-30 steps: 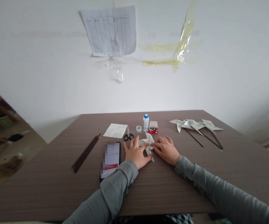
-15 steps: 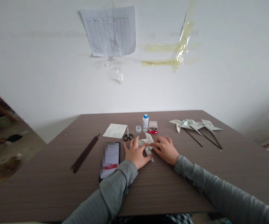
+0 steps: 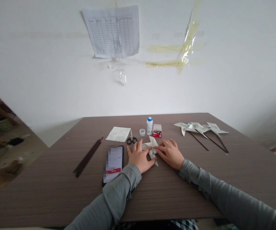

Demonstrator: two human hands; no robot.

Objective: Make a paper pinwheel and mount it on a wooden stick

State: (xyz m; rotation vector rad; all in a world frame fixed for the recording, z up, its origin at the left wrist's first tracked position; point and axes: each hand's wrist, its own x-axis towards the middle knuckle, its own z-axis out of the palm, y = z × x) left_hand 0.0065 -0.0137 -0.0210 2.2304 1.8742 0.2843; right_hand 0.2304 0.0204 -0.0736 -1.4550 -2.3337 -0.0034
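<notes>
A folded paper pinwheel [image 3: 153, 142] lies on the table between my two hands. My left hand [image 3: 138, 157] is open, its fingers spread, with the index finger reaching to the pinwheel's middle and the thumb by its lower blade. From the other side, my right hand [image 3: 170, 155] closes its index finger and thumb on the paper near the centre. The fingers partly cover that centre. Just beyond my hands are black-handled scissors [image 3: 132, 140], a small translucent cap [image 3: 142, 132], a white bottle with a blue top [image 3: 149, 126] and a red box of metal pins [image 3: 157, 132].
Left of my hands lie a phone [image 3: 113, 166], a printed paper square [image 3: 118, 134] and a bundle of dark thin sticks [image 3: 88, 158]. Several paper pinwheels on sticks [image 3: 195, 127] rest at the right. A white wall [image 3: 138, 95] bounds the table's far edge.
Almost nothing differs. Both hands stay at the pinwheel, and the whole view has shifted very slightly.
</notes>
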